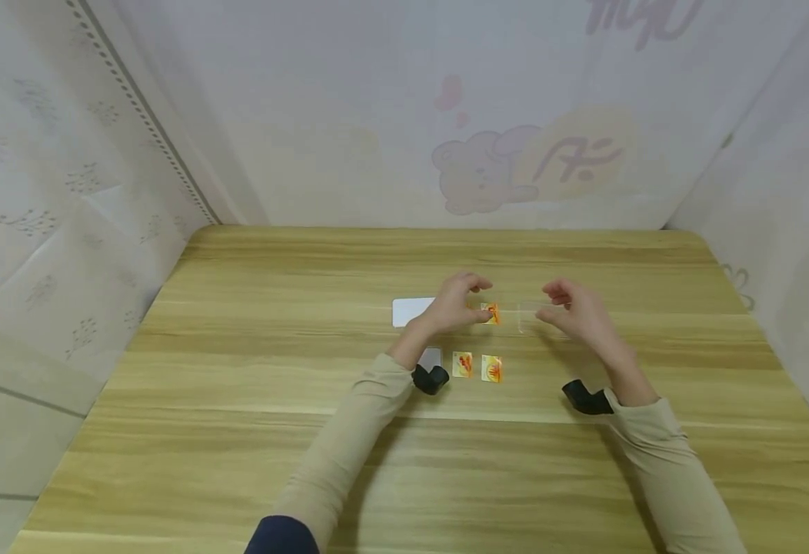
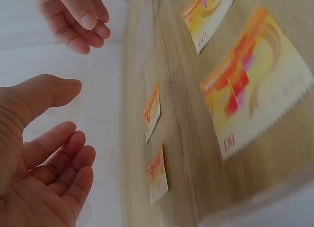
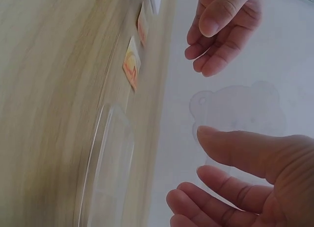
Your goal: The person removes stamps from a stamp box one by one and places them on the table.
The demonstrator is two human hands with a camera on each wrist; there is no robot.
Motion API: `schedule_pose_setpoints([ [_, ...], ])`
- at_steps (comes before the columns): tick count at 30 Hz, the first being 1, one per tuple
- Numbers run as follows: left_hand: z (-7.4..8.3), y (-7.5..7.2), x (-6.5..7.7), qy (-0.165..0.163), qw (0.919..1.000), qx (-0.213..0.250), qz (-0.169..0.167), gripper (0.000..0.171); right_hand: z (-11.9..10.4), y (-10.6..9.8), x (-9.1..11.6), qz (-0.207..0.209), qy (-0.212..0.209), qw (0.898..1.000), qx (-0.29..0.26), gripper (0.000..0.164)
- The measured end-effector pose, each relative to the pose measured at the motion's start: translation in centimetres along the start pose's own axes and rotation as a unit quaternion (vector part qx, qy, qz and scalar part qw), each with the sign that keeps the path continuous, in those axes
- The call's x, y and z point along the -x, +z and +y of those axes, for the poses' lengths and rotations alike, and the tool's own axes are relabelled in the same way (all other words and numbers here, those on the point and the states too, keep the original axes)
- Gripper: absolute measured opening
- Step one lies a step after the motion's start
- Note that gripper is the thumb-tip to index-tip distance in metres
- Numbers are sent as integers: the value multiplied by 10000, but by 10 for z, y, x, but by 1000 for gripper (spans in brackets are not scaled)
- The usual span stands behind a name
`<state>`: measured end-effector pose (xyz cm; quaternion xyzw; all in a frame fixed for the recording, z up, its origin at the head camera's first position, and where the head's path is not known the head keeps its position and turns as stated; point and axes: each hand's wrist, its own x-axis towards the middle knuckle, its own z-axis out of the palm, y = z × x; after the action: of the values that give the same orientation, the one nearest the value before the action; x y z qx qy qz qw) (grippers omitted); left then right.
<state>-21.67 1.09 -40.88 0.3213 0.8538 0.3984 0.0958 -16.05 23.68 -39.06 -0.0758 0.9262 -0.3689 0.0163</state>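
My left hand (image 1: 451, 303) hovers over the back row of stamps, thumb and fingers parted with nothing between them. Facing it, my right hand (image 1: 580, 314) is held above a clear plastic case (image 3: 109, 168), its fingers loosely bent and holding nothing. An orange-and-yellow postage stamp (image 1: 494, 311) shows beside the left thumb; the left wrist view has a second back-row stamp (image 2: 157, 175) near it. Two more, a stamp with a red design (image 1: 463, 365) and another stamp (image 1: 491, 369), lie in front, face up with perforated edges.
A white card (image 1: 406, 312) lies left of the left hand, partly covered by it. Nearer me, a small pale square (image 1: 431, 357) is partly hidden by the black wrist mount (image 1: 432, 380). The wooden table (image 1: 238, 346) ends at a patterned cloth wall (image 1: 349, 154).
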Motion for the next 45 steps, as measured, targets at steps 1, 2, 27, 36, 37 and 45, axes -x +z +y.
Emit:
schedule_pose_setpoints([
  [1,1,1,-1,-18,10000,8,-12,48,0,-1,1,-13,-13,10000,7,40],
  [2,2,2,-2,-27,10000,24,-21,49,1,-2,1,-19,-19,10000,10,40],
  [27,22,46,-38,-360,9942,-780,-652,56,28,-9,9,-456,32,9970,632,60],
  [36,26,57,-43,-605,9900,-998,-795,63,39,-7,8,-493,5,9964,687,64],
  [37,26,58,-44,-628,9889,-1070,-814,63,40,-6,8,-497,-8,9965,679,64],
  [45,27,62,-49,-638,9825,-1517,-874,65,45,-4,6,-534,54,9957,754,63],
])
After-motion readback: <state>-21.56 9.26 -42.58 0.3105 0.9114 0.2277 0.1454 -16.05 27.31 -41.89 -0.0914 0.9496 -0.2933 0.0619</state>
